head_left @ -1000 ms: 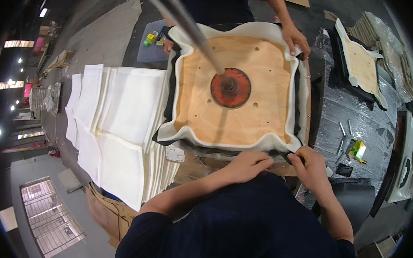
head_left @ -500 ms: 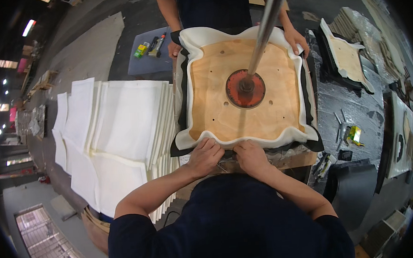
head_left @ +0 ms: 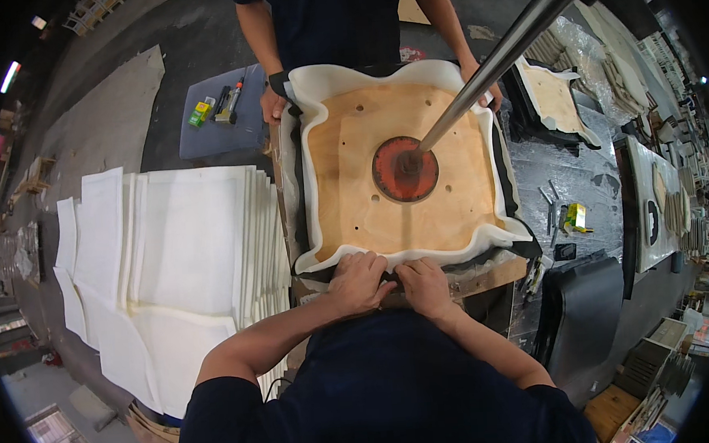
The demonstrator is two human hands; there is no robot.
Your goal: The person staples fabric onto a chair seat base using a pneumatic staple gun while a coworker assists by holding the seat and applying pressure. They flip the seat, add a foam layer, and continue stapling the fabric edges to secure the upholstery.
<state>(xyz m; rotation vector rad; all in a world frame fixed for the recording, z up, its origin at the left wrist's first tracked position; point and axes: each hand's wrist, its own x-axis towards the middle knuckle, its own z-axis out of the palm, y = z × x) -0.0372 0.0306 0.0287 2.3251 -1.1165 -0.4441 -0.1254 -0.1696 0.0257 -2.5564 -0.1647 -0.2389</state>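
On a clock face centred on the wooden board (head_left: 350,173), with 6 o'clock nearest the wearer: at 6, the right hand (head_left: 425,286); just beside it, toward 7, the left hand (head_left: 360,280), both at the near rim. Fingers of each hand curled and pressed together at the edge of a black cover (head_left: 527,249); fingertips partly hidden, so impossible to tell whether pinching. Just beyond, lying flat atop a workbench (head_left: 494,276), the pale board, smooth-grained and dotted with small round holes, framed by white padding (head_left: 354,77) turned up in a wavy lip, with flared corners and black cover outside it. At the centre, a round, scuffed red disc (head_left: 387,171); slanting onto it from 1 o'clock, a thick metal rod (head_left: 495,58), in the way of part of the board's far right. At 4, a curved black panel (head_left: 580,321); at 9, a large stack of white sheets (head_left: 181,232); at 3 to 4, a film-covered table (head_left: 587,179) with metal tools (head_left: 550,209) and a yellow-green packet (head_left: 575,218). Farther, at 10 and 2, a co-worker's hands (head_left: 273,105) beside the far corners; past them, toward 10, a blue-grey cushion (head_left: 203,141); toward 2, another padded board (head_left: 552,100).
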